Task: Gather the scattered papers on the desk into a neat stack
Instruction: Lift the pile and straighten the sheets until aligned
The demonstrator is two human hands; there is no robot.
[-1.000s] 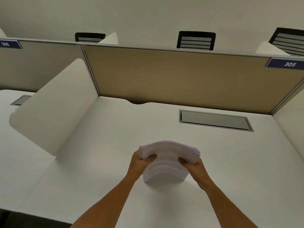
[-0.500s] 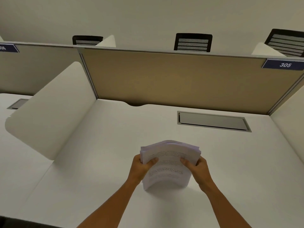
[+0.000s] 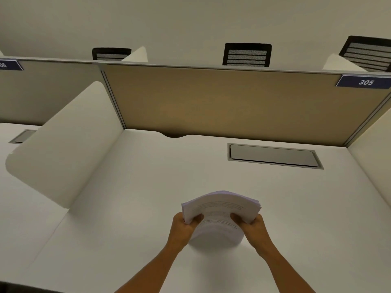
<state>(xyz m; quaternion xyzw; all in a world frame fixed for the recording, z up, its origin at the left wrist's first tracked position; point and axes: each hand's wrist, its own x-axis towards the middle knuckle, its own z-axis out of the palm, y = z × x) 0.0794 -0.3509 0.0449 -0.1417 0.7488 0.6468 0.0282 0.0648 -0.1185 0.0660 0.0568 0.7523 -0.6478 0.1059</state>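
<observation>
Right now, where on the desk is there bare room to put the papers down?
Lots of room. The white desk is bare between the left divider and the hands, and from the papers back to the grey hatch. Right of the right hand is bare too. The only busy spot is under the left hand and the stack.

Left hand (image 3: pixel 183 228) and right hand (image 3: pixel 255 227) grip a bowed paper stack (image 3: pixel 220 210) standing on the white desk (image 3: pixel 127 197)

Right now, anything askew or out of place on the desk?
Only the paper stack: it bows upward between the left hand and right hand, its sheet edges fanned unevenly at the right. The desk otherwise looks tidy, with no loose sheets.
</observation>
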